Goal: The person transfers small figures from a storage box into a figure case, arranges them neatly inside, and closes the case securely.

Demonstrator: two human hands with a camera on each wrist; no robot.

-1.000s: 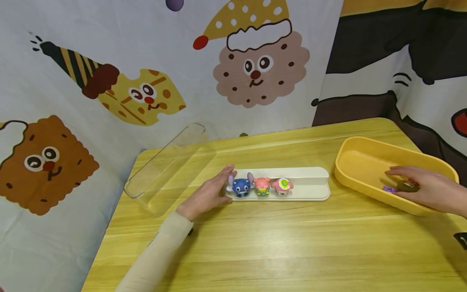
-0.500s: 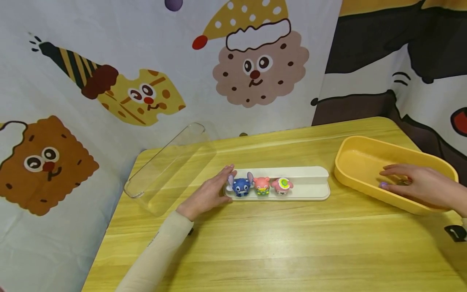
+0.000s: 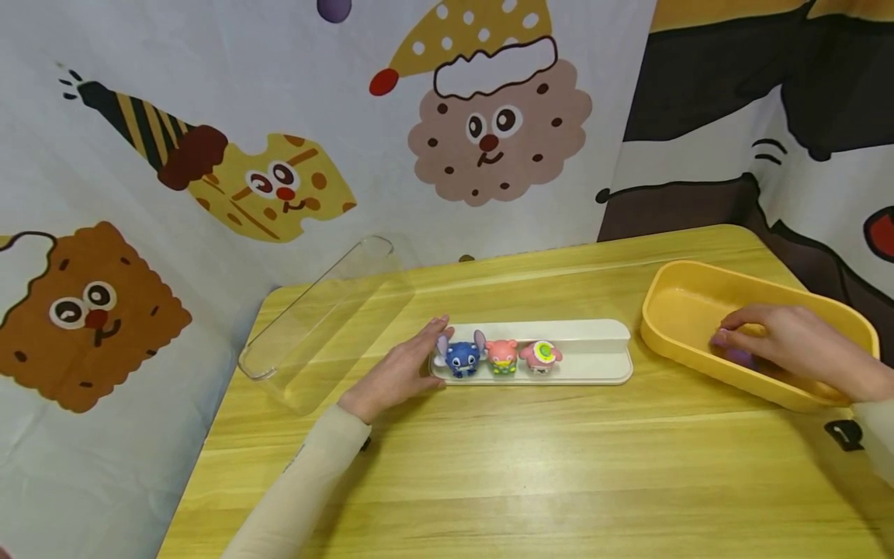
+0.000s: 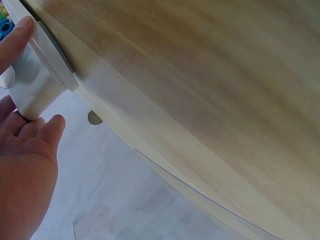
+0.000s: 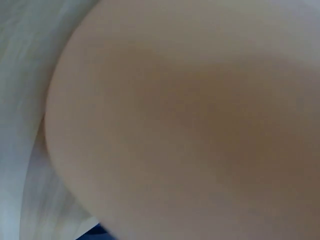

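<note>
My left hand (image 3: 398, 369) holds the left end of a long white stepped display base (image 3: 594, 365), thumb at the front, fingers behind. The left wrist view shows that thumb (image 4: 17, 42) on the base's edge (image 4: 42, 92). Along the base's lower step stand a blue big-eared figurine (image 3: 462, 360), a pink figurine (image 3: 501, 355) and a pink floppy-eared one (image 3: 539, 359) with a white, yellow and green top. Inside a yellow bin (image 3: 705, 366), my right hand (image 3: 796, 345) pinches a small purple figurine (image 3: 740, 357), partly hidden by the fingers. Skin fills most of the right wrist view.
A clear plastic cover (image 3: 328, 326) lies at the table's back left, against the cartoon-printed cloth (image 3: 377, 171). The wooden table (image 3: 531, 473) runs up to this cloth along its back and left edges. The bin's front wall stands right of the display base.
My right hand has moved a little left within the bin, fingers closing around the purple figurine. A brown item seen under that hand earlier is now hidden. My left hand stays put.
</note>
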